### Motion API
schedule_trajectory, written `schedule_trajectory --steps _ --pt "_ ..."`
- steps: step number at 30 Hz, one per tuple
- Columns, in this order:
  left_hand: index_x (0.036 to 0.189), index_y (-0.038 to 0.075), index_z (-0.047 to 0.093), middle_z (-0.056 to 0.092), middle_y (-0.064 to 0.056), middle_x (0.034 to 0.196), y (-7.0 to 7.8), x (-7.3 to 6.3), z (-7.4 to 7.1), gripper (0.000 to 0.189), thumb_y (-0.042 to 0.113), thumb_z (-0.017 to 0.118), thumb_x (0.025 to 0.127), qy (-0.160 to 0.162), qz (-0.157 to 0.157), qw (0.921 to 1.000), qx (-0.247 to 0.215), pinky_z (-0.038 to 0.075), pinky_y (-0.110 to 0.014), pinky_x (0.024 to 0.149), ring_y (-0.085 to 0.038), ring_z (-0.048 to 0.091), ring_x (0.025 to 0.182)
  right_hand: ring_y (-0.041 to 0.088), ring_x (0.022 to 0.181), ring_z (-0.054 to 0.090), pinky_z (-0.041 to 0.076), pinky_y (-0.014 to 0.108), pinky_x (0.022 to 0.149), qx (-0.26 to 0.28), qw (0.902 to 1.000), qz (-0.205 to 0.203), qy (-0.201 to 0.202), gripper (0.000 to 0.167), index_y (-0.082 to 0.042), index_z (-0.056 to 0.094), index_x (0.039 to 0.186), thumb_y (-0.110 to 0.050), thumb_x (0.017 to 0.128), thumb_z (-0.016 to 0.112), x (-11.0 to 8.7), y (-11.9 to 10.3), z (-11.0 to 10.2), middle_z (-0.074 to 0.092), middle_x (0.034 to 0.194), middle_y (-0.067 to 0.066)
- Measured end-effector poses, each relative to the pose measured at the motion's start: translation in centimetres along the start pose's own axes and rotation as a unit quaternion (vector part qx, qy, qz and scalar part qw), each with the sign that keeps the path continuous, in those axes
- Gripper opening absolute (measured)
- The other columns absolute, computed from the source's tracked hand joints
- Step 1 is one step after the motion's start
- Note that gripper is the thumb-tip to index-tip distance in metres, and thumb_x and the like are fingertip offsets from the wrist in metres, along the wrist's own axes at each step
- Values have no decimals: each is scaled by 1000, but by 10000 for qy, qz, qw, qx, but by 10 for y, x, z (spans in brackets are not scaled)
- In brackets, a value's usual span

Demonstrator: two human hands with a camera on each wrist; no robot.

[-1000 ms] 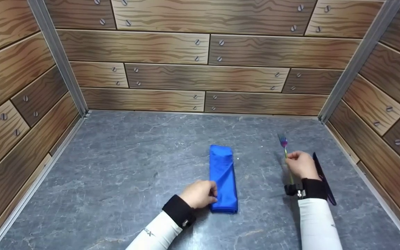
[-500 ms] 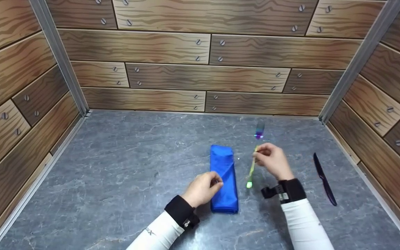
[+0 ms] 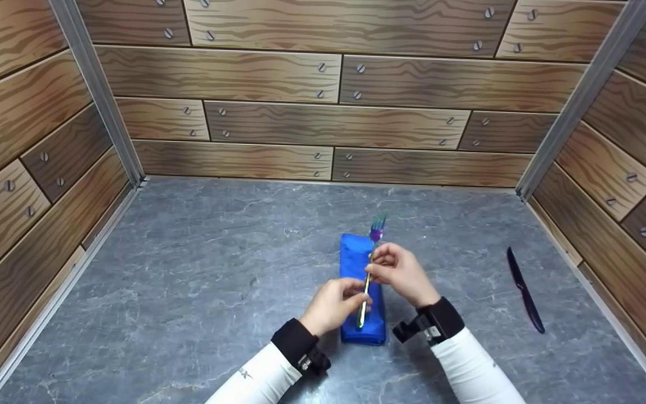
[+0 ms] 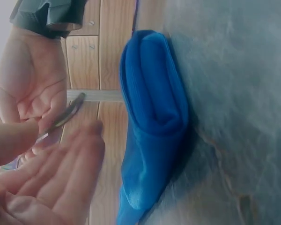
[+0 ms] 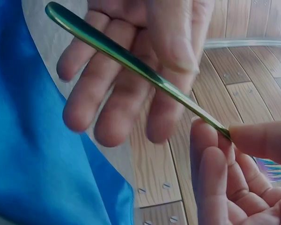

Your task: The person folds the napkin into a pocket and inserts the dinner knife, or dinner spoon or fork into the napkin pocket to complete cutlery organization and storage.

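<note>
My right hand (image 3: 404, 275) pinches a rainbow-coloured metal fork (image 3: 377, 230) between thumb and fingers around the middle of its handle. The tines point away from me, and the fork overlaps the folded blue cloth (image 3: 354, 259) in the head view. My left hand (image 3: 330, 306) is at the lower handle. In the right wrist view its loosely extended fingers (image 5: 126, 103) lie behind the green-gold handle (image 5: 117, 52), with the thumb on the near side. In the left wrist view, the rolled or layered end of the cloth (image 4: 154, 89) shows beside the hands.
A dark table knife (image 3: 525, 289) lies on the grey marbled tabletop (image 3: 216, 269) at the right. Wood-plank-patterned walls (image 3: 334, 123) with metal corner strips enclose the back and both sides.
My right hand has lifted the fork and carried it left from beside the knife to the blue cloth. My left hand has shifted slightly right, and its fingers have spread to the handle.
</note>
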State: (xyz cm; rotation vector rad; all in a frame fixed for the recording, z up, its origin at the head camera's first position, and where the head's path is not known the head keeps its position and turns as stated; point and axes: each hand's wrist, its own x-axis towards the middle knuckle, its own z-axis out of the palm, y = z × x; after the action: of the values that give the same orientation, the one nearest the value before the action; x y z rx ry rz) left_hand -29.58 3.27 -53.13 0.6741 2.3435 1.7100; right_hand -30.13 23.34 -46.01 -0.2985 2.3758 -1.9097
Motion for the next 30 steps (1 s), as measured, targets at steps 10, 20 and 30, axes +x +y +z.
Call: schedule_trajectory --steps 10,20,30 --pt "126 -13 76 87 -30 109 41 -18 -8 18 0 69 114 -118 -761 9926 -944 75 -38 79 -41 90 98 2 88 76 68 22 83 -79 9992 124 -368 20 9 65 124 -1 109 74 4 6 0 78 97 -9" --pt "124 -15 75 86 -31 108 40 -18 -6 17 -3 69 113 -211 -854 9903 -1073 75 -39 81 -43 90 99 3 84 79 69 23 82 184 9937 118 1095 39 17 66 149 -5 117 67 26 -13 -9 88 111 8" --pt "126 -15 76 87 -32 109 41 -18 -9 20 -1 70 113 -181 -778 9921 -967 75 -39 82 -43 90 98 1 79 76 65 17 74 -857 9926 159 851 26 15 78 129 -4 112 76 53 -30 -19 90 107 14"
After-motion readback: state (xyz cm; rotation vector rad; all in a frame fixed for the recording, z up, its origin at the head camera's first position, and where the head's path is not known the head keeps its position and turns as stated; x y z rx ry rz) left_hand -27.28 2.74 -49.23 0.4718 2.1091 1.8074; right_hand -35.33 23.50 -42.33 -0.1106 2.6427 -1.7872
